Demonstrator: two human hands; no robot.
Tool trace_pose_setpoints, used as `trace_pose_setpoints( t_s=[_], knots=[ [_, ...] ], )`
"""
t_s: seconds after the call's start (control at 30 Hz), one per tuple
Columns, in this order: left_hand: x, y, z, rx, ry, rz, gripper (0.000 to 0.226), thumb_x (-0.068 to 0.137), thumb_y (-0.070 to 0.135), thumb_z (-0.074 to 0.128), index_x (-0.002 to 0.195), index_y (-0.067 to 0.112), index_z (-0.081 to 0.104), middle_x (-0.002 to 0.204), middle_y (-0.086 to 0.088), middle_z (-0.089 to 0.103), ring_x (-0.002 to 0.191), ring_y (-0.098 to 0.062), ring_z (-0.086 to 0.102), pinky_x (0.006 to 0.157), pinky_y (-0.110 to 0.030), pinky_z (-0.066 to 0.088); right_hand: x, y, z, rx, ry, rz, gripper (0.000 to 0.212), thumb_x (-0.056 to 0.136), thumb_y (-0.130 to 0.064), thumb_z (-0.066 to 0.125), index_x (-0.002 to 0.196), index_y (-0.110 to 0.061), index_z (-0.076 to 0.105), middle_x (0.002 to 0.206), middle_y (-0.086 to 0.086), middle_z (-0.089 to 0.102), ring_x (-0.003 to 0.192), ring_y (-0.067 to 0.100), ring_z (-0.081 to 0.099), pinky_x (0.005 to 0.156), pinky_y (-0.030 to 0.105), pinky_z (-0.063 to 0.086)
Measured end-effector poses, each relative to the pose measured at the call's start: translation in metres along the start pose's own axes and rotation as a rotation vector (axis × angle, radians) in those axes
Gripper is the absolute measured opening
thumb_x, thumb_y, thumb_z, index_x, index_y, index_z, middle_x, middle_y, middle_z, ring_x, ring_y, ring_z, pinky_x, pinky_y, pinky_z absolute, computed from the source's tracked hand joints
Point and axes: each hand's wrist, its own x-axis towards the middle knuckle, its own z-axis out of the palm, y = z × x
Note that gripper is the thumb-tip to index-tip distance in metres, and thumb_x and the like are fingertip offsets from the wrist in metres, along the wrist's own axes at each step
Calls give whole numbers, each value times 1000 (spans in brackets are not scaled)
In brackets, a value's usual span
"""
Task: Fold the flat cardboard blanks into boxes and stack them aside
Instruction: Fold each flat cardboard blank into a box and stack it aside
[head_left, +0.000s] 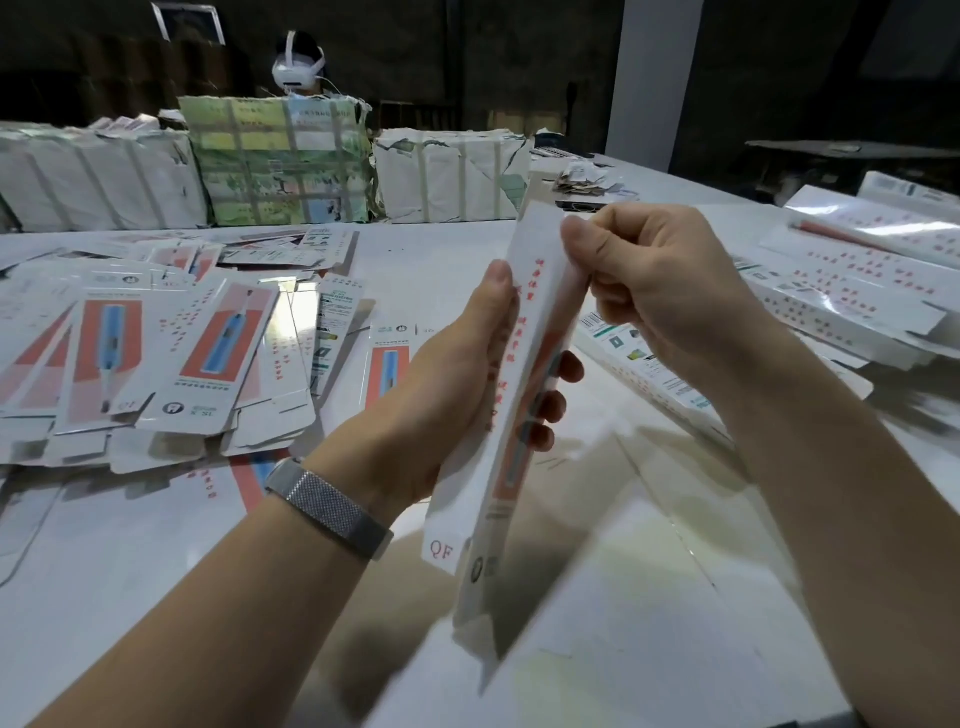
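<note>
The half-folded box blank (511, 415) stands nearly upright just above the white bench (649, 597), its blurred lower end nearest the camera. The left hand (457, 374) holds it at mid-length, thumb on the near panel and fingertips curled round the far edge; this grip is clamped on the blank. The right hand (649, 291) pinches the top edge between thumb and curled fingers. A mesh metal watch band (330, 506) circles the left wrist.

To the left lies a loose heap of flat blanks (156, 353) printed with a blue toothbrush on a red panel. More white printed cartons (852, 291) lie piled at right. Behind stand paper-wrapped, strapped bundles (280, 161), which hide most of a person wearing a white headset (298, 67).

"QF" in red reads on the blank's lower flap; the red characters along its side are too blurred to read.
</note>
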Motion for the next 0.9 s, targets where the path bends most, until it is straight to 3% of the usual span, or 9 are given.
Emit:
trace_pose_setpoints(
  t_s=[0.1, 0.17, 0.3, 0.4, 0.53, 0.63, 0.7, 0.8, 0.9],
  knots=[
    [0, -3, 1, -92, -8, 41, 70, 90, 69, 37, 119, 10, 62, 84, -7, 65, 67, -18, 59, 59, -31, 54, -2, 6, 10, 100, 88, -87, 29, 87, -34, 71, 86, -9, 56, 65, 1, 44, 55, 10, 39, 49, 23, 36],
    [1, -4, 0, -156, -13, 93, 72, 87, 72, 41, 122, 12, 60, 83, -5, 63, 67, -16, 60, 63, -32, 56, -2, 12, 16, 153, 126, -57, 28, 87, -34, 70, 100, -17, 52, 76, 2, 46, 62, 11, 45, 51, 25, 38],
    [1, -2, -5, -205, -9, 168, 62, 84, 60, 56, 124, 13, 61, 78, -2, 62, 74, -15, 62, 78, -34, 59, -2, 24, 26, 174, -122, 23, 40, 89, -29, 62, 126, -34, 49, 97, 5, 60, 86, 23, 63, 75, 43, 53],
    [-1, 0, -10, -336, -34, 110, 53, 84, 54, 62, 114, 10, 63, 75, -4, 60, 67, -16, 58, 65, -27, 56, -4, 24, 29, 297, -223, 47, 50, 91, -24, 59, 137, -38, 48, 98, 2, 64, 86, 21, 59, 76, 37, 49],
    [-2, -1, -9, -361, -39, 112, 42, 86, 42, 58, 113, 10, 61, 74, -7, 62, 64, -18, 61, 64, -32, 58, -8, 24, 33, 478, -244, 92, 50, 91, -21, 62, 136, -40, 50, 112, 21, 54, 74, 18, 55, 61, 26, 50],
    [3, -4, -6, -200, 110, 156, 53, 81, 44, 58, 122, 10, 56, 76, -7, 63, 65, -19, 65, 71, -42, 61, -7, 21, 35, 469, -169, 65, 43, 85, -21, 61, 125, -37, 59, 107, 28, 60, 91, 28, 58, 82, 50, 53],
    [6, -6, -7, -5, 256, 229, 63, 79, 48, 56, 131, 15, 44, 87, -5, 62, 70, -16, 67, 71, -39, 60, -7, 21, 33, 455, -136, 47, 39, 83, -21, 63, 119, -35, 64, 104, 18, 67, 96, 31, 60, 97, 62, 46],
    [7, -7, -13, 233, 387, 355, 62, 83, 51, 54, 137, 34, 28, 103, 2, 70, 87, -12, 73, 76, -37, 59, -8, 21, 33, 358, -93, 44, 50, 82, -20, 65, 131, -28, 58, 104, 21, 60, 97, 37, 56, 93, 68, 43],
    [7, -8, -16, 329, 363, 441, 63, 90, 48, 53, 144, 43, 22, 116, -2, 69, 100, -19, 71, 86, -44, 59, -9, 19, 34, 311, -79, 47, 51, 81, -22, 64, 131, -29, 56, 105, 23, 59, 97, 36, 57, 96, 74, 37]
  ],
)
